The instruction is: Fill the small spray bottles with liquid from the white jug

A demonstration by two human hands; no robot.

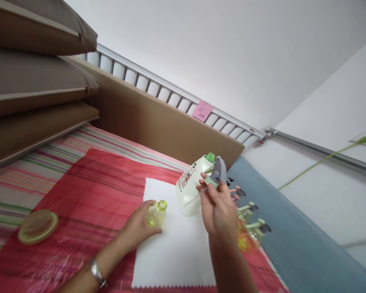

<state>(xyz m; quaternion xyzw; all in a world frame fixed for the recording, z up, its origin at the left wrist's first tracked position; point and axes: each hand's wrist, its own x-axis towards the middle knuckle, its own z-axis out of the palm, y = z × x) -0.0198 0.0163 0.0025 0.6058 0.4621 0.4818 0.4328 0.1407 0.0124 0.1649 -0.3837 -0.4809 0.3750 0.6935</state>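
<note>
My left hand [138, 228] is wrapped round a small yellow-green bottle [157, 212] with an uncapped neck, standing on a white cloth [173, 252]. Raised above the cloth, my right hand [218, 205] pinches a grey and pale green spray trigger head [217, 172] in its fingertips. Just behind that hand stands a white jug [189, 191] with a green cap and a printed label. A metal bracelet [96, 272] circles my left wrist.
Several small spray bottles [252, 228] with grey triggers stand in a row right of my right hand. A yellow-green lid or dish [38, 226] lies at the left on the red striped cover [88, 191]. Brown cushions [33, 81] are stacked top left, a brown headboard [158, 126] behind.
</note>
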